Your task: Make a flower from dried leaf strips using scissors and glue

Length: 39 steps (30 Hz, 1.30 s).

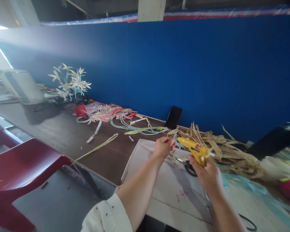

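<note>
My right hand (209, 172) grips a yellow hot glue gun (192, 148) by its handle, with the nozzle pointing left. A pale glue stick end sticks out at its back. Just left of the nozzle, my left hand (163, 148) is closed in a pinch; what its fingertips hold is too small to make out. Beneath both hands lies a white cardboard box lid (157, 190) with pink handwriting on it. Scissors with black handles (190, 168) rest on the lid between my hands, beside thin pale strips partly hidden by my left hand.
Dried husk strips (232, 154) are heaped on the right near a whitish cup (276, 167). A phone (174, 117) leans on the blue partition (207, 64). Farther left are coiled pale-blue cords (118, 124), a red pot (80, 110) of husk flowers and a red chair (31, 161).
</note>
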Each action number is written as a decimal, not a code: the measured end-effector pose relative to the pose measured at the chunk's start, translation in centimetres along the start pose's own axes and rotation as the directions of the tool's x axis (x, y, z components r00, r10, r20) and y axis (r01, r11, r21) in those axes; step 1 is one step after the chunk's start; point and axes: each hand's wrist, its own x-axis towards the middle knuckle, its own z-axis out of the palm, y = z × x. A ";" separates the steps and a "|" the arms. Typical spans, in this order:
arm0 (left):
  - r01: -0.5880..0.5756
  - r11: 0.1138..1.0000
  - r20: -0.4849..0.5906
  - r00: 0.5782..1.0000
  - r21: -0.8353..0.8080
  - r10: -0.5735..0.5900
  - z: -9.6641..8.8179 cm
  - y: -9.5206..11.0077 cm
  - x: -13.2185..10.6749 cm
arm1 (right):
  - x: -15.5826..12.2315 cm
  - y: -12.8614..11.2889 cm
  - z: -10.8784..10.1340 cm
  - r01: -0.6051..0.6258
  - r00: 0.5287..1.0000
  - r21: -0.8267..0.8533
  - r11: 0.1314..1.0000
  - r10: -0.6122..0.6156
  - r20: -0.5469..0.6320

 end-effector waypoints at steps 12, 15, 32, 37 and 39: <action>0.005 1.000 0.023 1.000 0.013 -0.006 0.0 0.0 -0.1 | 0.2 0.2 0.0 0.012 1.000 -0.023 1.000 -0.012 -0.026; 0.000 1.000 0.024 1.000 0.013 0.000 0.0 0.1 -0.2 | 0.2 0.2 0.0 0.023 0.999 -0.017 1.000 -0.024 -0.025; -0.020 0.999 0.015 1.000 0.038 0.019 0.0 -0.2 -0.1 | 0.1 0.1 0.0 -0.007 0.999 -0.013 1.000 0.006 -0.039; -0.011 0.999 0.002 1.000 0.039 0.011 0.1 -0.1 -0.1 | 0.2 0.2 0.0 -0.011 0.999 -0.019 1.000 0.011 -0.048; -0.011 0.999 0.005 1.000 0.035 0.011 0.1 0.0 -0.2 | 0.2 0.2 -0.1 -0.005 0.999 -0.020 1.000 0.004 -0.047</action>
